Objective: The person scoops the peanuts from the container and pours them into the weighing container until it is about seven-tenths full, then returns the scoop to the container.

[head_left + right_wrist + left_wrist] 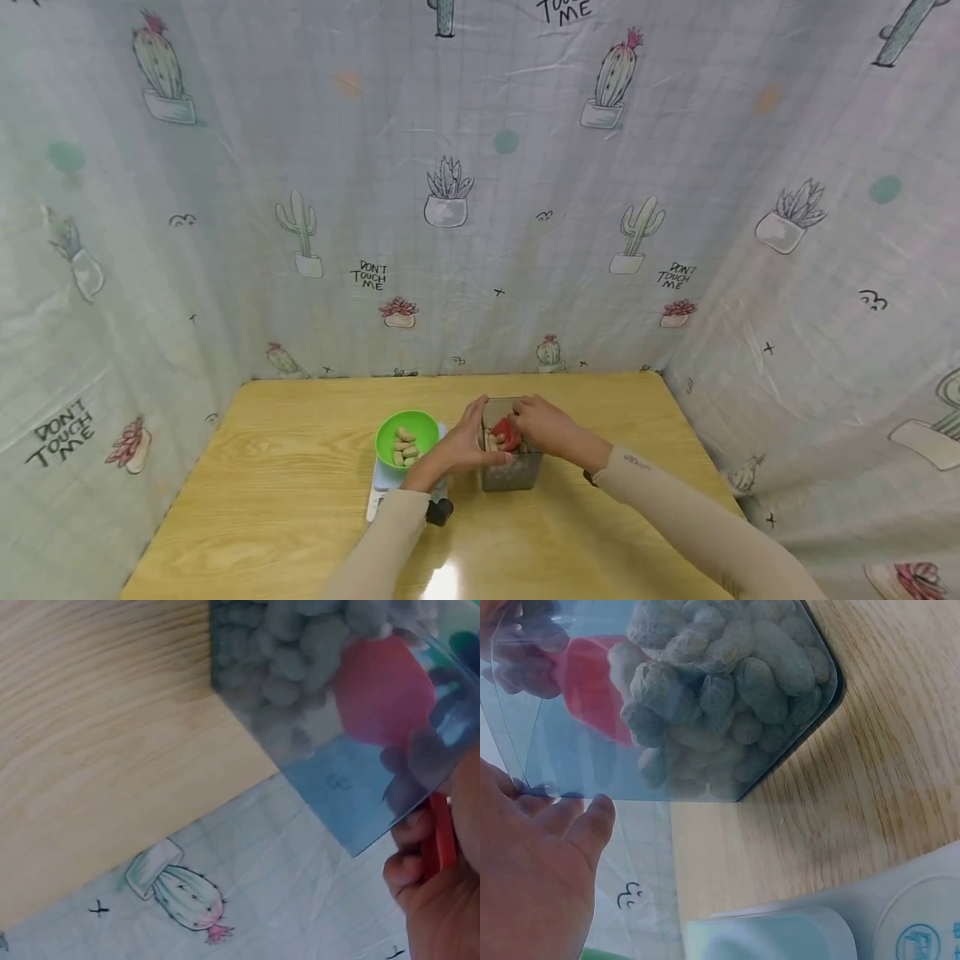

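A clear tinted plastic container (512,477) stands on the table, partly filled with unshelled peanuts (739,694). My left hand (459,447) holds it at the left side, fingers along the upper wall and thumb across the front. Inside the container my right hand (551,429) grips the handle of a red scoop (386,690). The scoop's bowl lies against the peanuts, seen through the wall in both wrist views. How much the scoop holds is hard to tell.
Left of the container, a green bowl (385,433) with several peanuts (406,451) sits on a white kitchen scale (386,477). A cactus-print curtain (480,317) hangs behind the wooden table (285,467) and along both sides.
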Action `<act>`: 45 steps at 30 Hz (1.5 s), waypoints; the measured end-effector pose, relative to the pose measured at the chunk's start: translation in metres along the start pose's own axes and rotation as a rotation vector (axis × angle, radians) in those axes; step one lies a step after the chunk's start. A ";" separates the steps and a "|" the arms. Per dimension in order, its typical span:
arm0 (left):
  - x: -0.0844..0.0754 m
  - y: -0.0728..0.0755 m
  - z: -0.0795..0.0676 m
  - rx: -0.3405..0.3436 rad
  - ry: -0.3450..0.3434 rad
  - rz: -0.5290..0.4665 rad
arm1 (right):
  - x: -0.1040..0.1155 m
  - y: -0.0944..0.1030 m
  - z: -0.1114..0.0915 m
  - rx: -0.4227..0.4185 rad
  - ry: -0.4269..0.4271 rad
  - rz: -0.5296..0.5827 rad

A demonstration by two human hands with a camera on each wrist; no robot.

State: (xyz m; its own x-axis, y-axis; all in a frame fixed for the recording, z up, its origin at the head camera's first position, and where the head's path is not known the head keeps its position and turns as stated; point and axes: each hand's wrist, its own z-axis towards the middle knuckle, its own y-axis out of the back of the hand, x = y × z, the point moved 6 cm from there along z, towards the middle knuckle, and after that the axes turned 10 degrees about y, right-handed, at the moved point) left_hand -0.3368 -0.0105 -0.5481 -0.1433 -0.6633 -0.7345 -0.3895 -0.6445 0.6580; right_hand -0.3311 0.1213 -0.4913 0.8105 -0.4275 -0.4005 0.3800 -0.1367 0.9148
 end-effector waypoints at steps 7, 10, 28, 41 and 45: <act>0.001 -0.005 0.001 0.020 0.004 -0.013 | -0.010 -0.001 -0.012 -0.043 -0.055 0.236; 0.001 -0.003 -0.001 0.016 0.014 -0.003 | -0.010 0.000 -0.011 -0.050 -0.070 0.253; -0.001 0.004 -0.001 0.004 0.019 -0.023 | -0.011 0.008 -0.015 -0.101 -0.032 0.362; -0.002 0.003 -0.003 0.009 0.026 -0.029 | -0.016 0.004 -0.032 -0.104 -0.149 0.431; -0.001 0.003 -0.002 0.011 0.029 -0.040 | -0.019 0.000 -0.036 -0.146 -0.191 0.469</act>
State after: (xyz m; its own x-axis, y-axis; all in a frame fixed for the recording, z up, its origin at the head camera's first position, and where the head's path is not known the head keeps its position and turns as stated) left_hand -0.3360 -0.0128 -0.5451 -0.1009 -0.6479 -0.7550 -0.4041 -0.6668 0.6262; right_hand -0.3300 0.1620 -0.4857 0.8182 -0.5695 0.0793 0.0651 0.2288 0.9713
